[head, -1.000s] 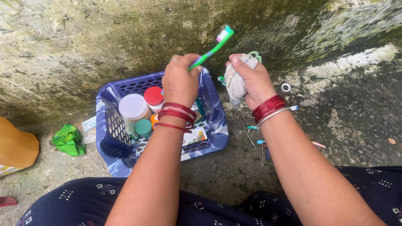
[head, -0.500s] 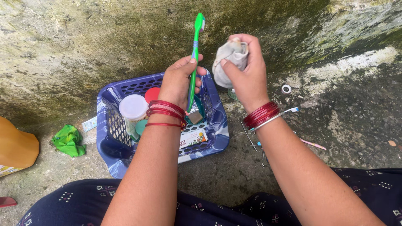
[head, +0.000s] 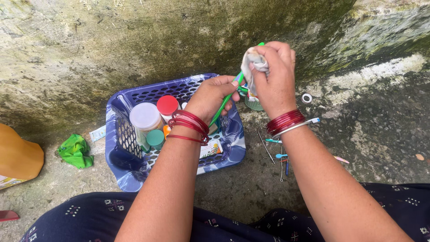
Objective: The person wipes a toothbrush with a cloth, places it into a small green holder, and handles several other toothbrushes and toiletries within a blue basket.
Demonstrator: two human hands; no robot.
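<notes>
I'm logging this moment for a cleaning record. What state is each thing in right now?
left hand: closed on the green toothbrush handle
right hand: clutching a grey cloth bunched over the toothbrush's head end
blue basket: upright on the ground, holding jars
white-lidded jar: upright, capped
red-lidded jar: upright, capped
green rag: crumpled on the ground

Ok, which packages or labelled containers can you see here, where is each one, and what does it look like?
White-lidded jar: in the blue basket, left, round.
Red-lidded jar: basket, back, round.
Green-capped container: basket, front left.
Printed carton: basket floor, flat, white-orange.
Sachet: ground left of basket, pale.
Orange container: far left, labelled.
</notes>
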